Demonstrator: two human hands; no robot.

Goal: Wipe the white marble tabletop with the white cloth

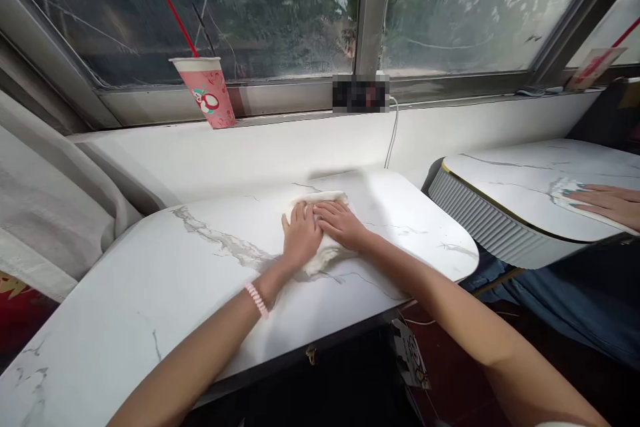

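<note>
A crumpled white cloth (325, 255) lies on the white marble-patterned table (200, 307). My left hand (301, 233) rests flat over its left part, fingers stretched forward and thumb out to the side. Beside it, touching it, my right hand (341, 222) presses down on the cloth with fingers extended toward the left. Both palms face down, so the cloth under them is hidden. A pink coiled band (257, 299) circles my left wrist.
A pink paper cup (206, 95) with a red straw stands on the window ledge. A white cable (393, 137) hangs behind the table. At right, another person's hand (607, 201) lies on a white cloth on a second table (505, 177). A grey curtain (55, 193) hangs at left.
</note>
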